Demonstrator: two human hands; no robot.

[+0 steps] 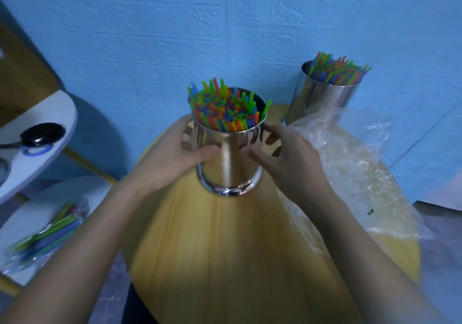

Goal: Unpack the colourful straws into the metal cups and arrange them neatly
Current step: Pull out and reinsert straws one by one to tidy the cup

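A shiny metal cup [228, 163] stands upright in the middle of the round wooden table [225, 248], packed with colourful straws [225, 110] that stick up unevenly above its rim. My left hand [172, 153] wraps its left side, thumb across the front. My right hand [282, 156] grips its right side, fingers spread on the wall. A second metal cup [322, 96] with straws [337, 70] stands at the back right by the wall.
An empty clear plastic bag [350, 163] lies crumpled on the table's right side. On a low white surface at the left lies a packet of straws [47, 236]. A white shelf with a black object [41, 132] is at far left. A blue wall stands behind.
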